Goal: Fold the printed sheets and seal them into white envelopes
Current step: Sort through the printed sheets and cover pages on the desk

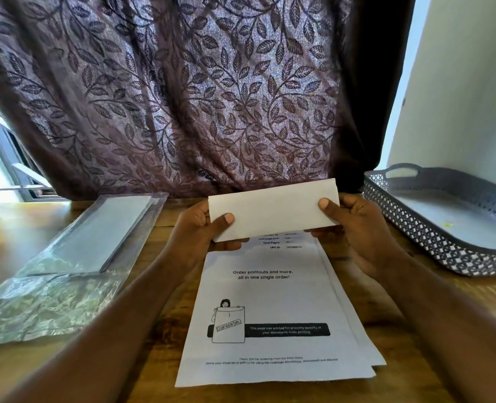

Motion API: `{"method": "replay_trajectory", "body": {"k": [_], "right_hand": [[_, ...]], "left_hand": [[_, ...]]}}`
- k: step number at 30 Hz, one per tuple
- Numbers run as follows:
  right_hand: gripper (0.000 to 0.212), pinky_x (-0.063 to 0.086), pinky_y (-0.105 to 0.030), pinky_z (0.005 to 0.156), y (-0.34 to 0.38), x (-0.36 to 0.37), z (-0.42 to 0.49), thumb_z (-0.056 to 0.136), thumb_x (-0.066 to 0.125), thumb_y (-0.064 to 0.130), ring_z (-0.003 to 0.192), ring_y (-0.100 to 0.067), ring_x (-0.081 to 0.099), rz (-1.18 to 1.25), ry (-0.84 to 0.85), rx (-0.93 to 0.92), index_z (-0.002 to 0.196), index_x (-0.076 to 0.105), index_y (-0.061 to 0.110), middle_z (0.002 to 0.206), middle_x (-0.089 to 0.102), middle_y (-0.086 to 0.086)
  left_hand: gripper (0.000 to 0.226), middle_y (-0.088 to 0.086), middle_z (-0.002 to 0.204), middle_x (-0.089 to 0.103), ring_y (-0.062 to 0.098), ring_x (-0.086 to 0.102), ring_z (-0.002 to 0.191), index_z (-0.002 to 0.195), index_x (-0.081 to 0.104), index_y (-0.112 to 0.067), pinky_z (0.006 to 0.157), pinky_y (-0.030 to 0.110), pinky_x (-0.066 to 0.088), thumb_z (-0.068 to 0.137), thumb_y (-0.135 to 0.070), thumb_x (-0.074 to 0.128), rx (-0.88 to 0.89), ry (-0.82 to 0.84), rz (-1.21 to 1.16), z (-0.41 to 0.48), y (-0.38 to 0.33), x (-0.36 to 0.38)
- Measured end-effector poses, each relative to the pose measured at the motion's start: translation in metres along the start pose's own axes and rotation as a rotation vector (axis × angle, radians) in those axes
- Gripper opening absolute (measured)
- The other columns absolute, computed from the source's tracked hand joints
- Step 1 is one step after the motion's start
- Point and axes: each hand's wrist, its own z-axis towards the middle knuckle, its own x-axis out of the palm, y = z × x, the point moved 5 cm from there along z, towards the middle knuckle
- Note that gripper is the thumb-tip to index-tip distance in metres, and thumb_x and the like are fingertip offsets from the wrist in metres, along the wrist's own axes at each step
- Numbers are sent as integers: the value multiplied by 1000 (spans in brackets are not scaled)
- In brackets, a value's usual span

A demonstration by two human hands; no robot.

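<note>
Envelope [273, 210] was what we had in both hands: a plain white one, held long side across and tipped slightly down to the left, above the far end of the sheets [275, 301] and hiding their top lines. Our left grip [200, 228] pinched its left end, thumb [226, 218] pressed on the near face and fingers curled behind; our right grip [357, 228] pinched the right end the same way, its thumb [325, 203] near the upper corner. We could make out no print on the face turned toward us, and a second layer of paper showed along the top right edge. The sheets lay flat on the wooden tabletop [22, 242] between our forearms, a loose stack with the lower ones fanned out to the right; the top one carried a headline, a small drawing stamped "CONFIDENTIAL" and a black bar of text. To the left, well apart from the sheets, lay a packet [101, 234] of white envelopes in crinkled clear wrap. At the right edge sat a grey tray [415, 228] with perforated walls and a handle cutout, against a pale wall [459, 82]. Behind the tabletop hung a dark curtain [182, 97] patterned with leaves.
</note>
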Motion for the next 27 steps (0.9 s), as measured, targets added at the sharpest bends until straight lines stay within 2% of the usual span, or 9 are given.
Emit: {"method": "replay_trajectory", "body": {"k": [3, 6, 9, 13, 17, 23, 27], "right_hand": [[39, 64, -41, 76, 0, 13, -6, 88, 62, 35, 91, -37, 75, 195, 67, 29, 117, 67, 9, 108, 75, -21], [60, 62, -45, 83, -2, 45, -19, 82, 65, 43, 108, -32, 72, 210, 240, 83, 130, 59, 9, 116, 74, -15], [49, 60, -47, 87, -7, 74, -32, 90, 61, 37, 113, -25, 70, 148, 354, 108, 135, 57, 16, 119, 74, -8], [43, 60, -52, 88, -11, 84, -37, 99, 52, 33, 106, -22, 71, 155, 338, 110, 142, 51, 24, 108, 74, -2], [49, 59, -55, 87, -14, 80, -34, 97, 51, 39, 114, -30, 69, 207, 301, 143, 144, 47, 25, 126, 69, -12], [52, 61, -48, 76, -6, 55, -19, 94, 53, 37, 112, -32, 70, 365, 155, 140, 143, 48, 19, 127, 69, -14], [39, 62, -47, 75, 0, 39, -11, 102, 44, 36, 106, -32, 73, 462, 98, 154, 133, 54, 16, 119, 73, -16]], "left_hand": [[21, 6, 109, 76, 32, 75, 92, 113, 63, -21, 67, 31, 62, 94, -13, 61, 40, -56, -85, -2, -5, 7], [23, 5, 110, 75, 30, 74, 97, 118, 63, -17, 68, 29, 61, 97, -9, 59, 78, -88, -135, -8, -7, 20], [26, 5, 112, 75, 24, 73, 101, 123, 62, -15, 71, 30, 61, 97, -10, 59, 108, -69, -126, -16, -10, 38], [23, -1, 109, 75, 20, 73, 100, 116, 62, -26, 72, 30, 61, 97, -12, 61, 147, -63, -90, -20, -13, 48], [26, 1, 108, 75, 20, 74, 98, 116, 61, -25, 68, 28, 60, 94, -10, 63, 145, -82, -99, -22, -13, 49], [27, 5, 113, 70, 18, 72, 101, 116, 61, -20, 66, 28, 60, 94, -4, 62, 186, -112, -59, -20, -18, 44], [28, 0, 108, 73, 21, 73, 100, 113, 62, -21, 65, 26, 60, 94, 0, 60, 183, -94, -106, -19, -20, 37]]}}
